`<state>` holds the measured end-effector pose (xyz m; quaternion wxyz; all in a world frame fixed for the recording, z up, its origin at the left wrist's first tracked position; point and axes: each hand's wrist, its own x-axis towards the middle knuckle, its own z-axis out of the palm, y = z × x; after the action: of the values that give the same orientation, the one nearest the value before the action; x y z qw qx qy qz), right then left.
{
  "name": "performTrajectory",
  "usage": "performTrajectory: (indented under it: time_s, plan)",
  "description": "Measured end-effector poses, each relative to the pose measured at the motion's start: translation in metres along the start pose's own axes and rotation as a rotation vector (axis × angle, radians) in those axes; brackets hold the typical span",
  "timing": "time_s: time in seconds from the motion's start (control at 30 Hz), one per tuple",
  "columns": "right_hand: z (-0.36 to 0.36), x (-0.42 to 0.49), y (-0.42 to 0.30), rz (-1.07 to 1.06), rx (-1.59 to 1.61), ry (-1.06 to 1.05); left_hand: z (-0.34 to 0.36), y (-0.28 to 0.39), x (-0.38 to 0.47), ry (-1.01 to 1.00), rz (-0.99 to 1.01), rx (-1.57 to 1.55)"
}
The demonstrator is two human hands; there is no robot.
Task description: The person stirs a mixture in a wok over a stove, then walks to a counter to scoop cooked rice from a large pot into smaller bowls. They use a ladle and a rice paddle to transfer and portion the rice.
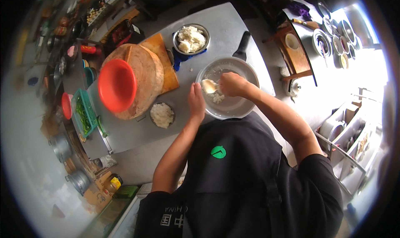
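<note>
My right hand is closed on the handle of a spoon, whose pale bowl touches white cooked rice inside a wide metal pot. Grains stick to the pot's bottom and wall. Against the pot's left rim rests my left hand, its fingers extended and holding nothing. A bowl heaped with rice stands beyond the pot on a blue cloth. Nearer me, left of my left hand, is a smaller bowl of rice. A black handle sticks out past the pot's far side.
On the metal table, a red plastic bowl sits on a round wooden chopping block, over a wooden board. A green basket holds green peppers at left. Bowls crowd another table at right, near a metal rack.
</note>
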<state>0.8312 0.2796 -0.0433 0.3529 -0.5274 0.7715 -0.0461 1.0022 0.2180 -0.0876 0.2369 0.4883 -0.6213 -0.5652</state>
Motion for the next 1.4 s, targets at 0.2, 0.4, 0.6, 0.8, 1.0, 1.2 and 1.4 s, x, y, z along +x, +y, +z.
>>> performTrajectory:
  time_s: [0.2,0.4,0.6,0.8,1.0,1.2,1.4]
  plan:
    - [0.001,-0.011,-0.001,0.005,-0.090,-0.364,-0.010,-0.008,-0.013,-0.130,-0.003,0.041]
    - [0.007,-0.018,0.001,0.064,0.244,0.016,-0.001,0.006,0.019,-0.186,0.004,-0.135]
    - [0.026,-0.015,0.012,-0.007,0.057,0.008,0.018,-0.009,-0.013,-0.193,0.115,-0.081]
    - [0.024,-0.056,0.013,0.231,0.167,0.070,-0.009,-0.023,0.012,-0.308,-0.124,-0.249]
    - [0.010,-0.070,-0.011,0.116,0.220,0.037,0.016,0.000,0.076,-0.442,-0.032,-0.241]
    - [0.015,-0.021,0.026,0.241,-0.020,0.087,0.029,0.022,0.036,-0.419,0.071,0.048]
    - [0.002,-0.048,0.022,0.200,0.071,-0.045,0.032,0.013,0.004,-0.176,0.189,0.139]
